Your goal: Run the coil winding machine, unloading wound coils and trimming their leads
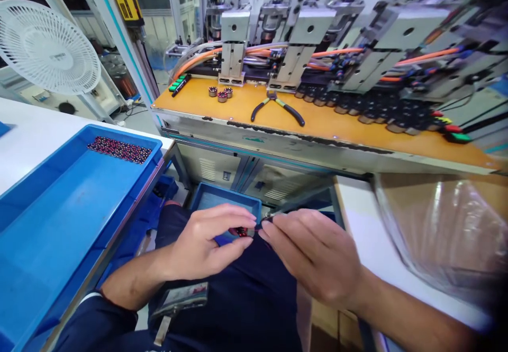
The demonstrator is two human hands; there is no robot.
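Above my lap, my left hand [206, 241] holds a small round wound coil part [243, 232] between thumb and fingers. It looks like a motor stator, with red and dark windings and a metal rim; the fingers cover much of it. My right hand [317, 254] is pinched close beside the part's right side. A small dark bit shows at its fingertips, too hidden to name. On the orange bench ahead lie three similar coil parts [222, 97] and open pliers [273, 100] with black and yellow handles.
On the left, a blue tray [71, 198] holds packed rows of coil parts [119, 149]. Black cylindrical parts [357, 106] line the bench beneath the machine [293, 50]. A marker [181, 85] lies at its left end. Clear plastic bagging [448, 225] is at right; a fan [51, 47] stands at left.
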